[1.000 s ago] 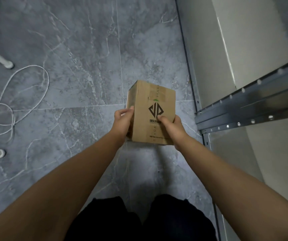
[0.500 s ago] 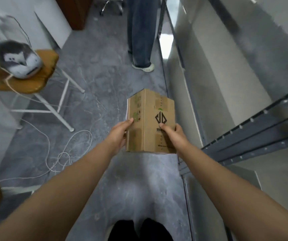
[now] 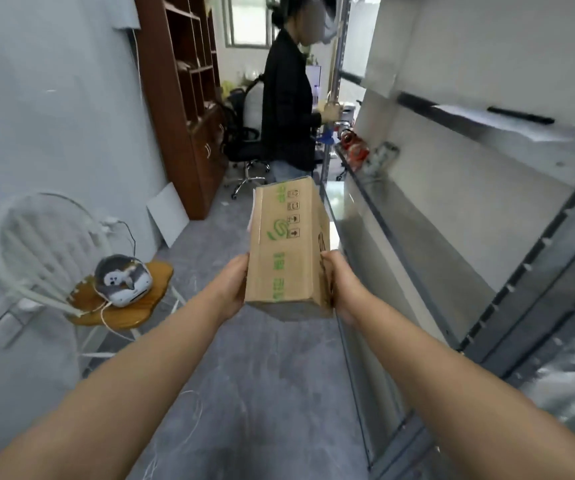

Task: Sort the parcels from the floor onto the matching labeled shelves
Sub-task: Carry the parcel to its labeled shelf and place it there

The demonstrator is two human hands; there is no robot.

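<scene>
- The tall grey metal shelves [image 3: 469, 216] are filling the right side of the frame, with a few small things sitting far back on one level.
- The white chair with a wooden seat [image 3: 119, 306] is standing at the lower left, well apart from the box.
- The brown cardboard box with green print [image 3: 286, 247] is sitting in the middle of the frame, up in the air and tilted.
- It is looking stiff and light, I think. Holding both flat sides is safest.
- The left hand [image 3: 232, 289] is pressing the box's left side near the bottom.
- The right hand [image 3: 341, 285] is pressing its right side, so the box is squeezed between them.
</scene>
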